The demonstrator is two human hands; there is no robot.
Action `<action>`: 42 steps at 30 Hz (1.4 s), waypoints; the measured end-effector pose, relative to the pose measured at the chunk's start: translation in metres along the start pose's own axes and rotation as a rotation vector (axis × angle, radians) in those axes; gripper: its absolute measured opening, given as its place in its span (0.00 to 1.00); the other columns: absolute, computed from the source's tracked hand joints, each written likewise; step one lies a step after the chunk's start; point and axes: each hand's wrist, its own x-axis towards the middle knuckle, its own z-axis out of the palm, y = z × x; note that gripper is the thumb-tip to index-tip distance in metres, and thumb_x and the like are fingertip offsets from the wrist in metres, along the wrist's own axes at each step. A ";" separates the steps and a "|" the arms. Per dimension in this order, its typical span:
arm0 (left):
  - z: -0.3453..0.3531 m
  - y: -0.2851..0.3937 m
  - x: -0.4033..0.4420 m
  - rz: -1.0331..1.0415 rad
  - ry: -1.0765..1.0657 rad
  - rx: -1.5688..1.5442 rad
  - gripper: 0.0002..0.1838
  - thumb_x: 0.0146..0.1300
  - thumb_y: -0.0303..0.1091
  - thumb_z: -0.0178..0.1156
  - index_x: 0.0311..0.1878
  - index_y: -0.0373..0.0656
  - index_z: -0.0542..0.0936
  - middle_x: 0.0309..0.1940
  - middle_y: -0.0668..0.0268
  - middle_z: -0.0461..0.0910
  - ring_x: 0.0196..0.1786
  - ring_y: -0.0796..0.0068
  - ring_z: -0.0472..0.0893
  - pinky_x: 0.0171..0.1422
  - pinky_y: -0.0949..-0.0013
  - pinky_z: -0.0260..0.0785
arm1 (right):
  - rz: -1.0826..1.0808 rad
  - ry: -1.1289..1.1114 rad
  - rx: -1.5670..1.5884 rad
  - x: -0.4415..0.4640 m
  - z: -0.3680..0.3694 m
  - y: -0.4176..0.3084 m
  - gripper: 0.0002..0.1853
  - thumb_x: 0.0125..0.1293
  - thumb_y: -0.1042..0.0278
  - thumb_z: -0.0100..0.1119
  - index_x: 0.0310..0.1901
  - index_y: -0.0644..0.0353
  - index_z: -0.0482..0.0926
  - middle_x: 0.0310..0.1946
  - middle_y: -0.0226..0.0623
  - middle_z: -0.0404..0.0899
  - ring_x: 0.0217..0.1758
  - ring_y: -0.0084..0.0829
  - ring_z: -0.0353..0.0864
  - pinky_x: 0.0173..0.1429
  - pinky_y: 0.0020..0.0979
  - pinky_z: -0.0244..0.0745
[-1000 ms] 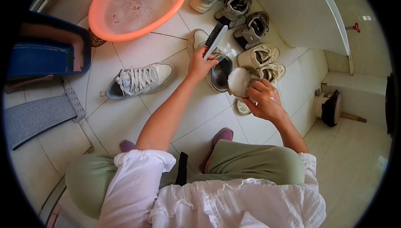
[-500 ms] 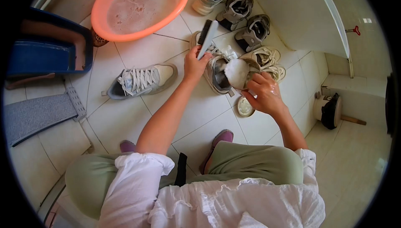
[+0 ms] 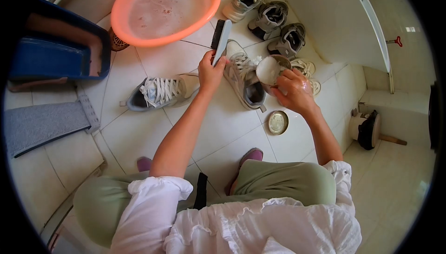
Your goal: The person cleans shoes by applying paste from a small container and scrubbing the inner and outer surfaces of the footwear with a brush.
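My left hand (image 3: 211, 70) is closed round the pale grey handle of a brush (image 3: 222, 38), its dark bristles facing left. In my right hand (image 3: 296, 89) is a round tin (image 3: 268, 70) with white contents, tilted above a sneaker. That grey and white sneaker (image 3: 246, 79) lies on the floor between my hands, laces up. A small white clump (image 3: 256, 60) shows by its laces; whether it rests on the shoe or hangs from the tin I cannot tell. A second laced sneaker (image 3: 160, 90) lies left of my left forearm. A round lid (image 3: 278, 122) sits on the tiles below my right hand.
An orange basin (image 3: 121, 33) of cloudy water stands at the top. Several other shoes (image 3: 269, 19) line the floor beside a white panel (image 3: 339, 17). Left are a blue tray (image 3: 46, 59) and a grey-topped stool or step (image 3: 46, 126); a wooden-handled pot (image 3: 364, 128) is at right.
The tin in my right hand has tipped less steeply and moved slightly up and right. My left hand with the brush has shifted a little left. The view has shifted slightly.
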 end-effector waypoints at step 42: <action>0.118 0.019 -0.130 0.218 -0.465 0.136 0.17 0.66 0.30 0.54 0.56 0.33 0.70 0.38 0.49 0.80 0.40 0.53 0.82 0.45 0.60 0.72 | 1.182 0.643 -0.360 -0.302 0.122 0.206 0.12 0.60 0.67 0.63 0.43 0.63 0.79 0.40 0.43 0.77 0.42 0.44 0.77 0.46 0.37 0.74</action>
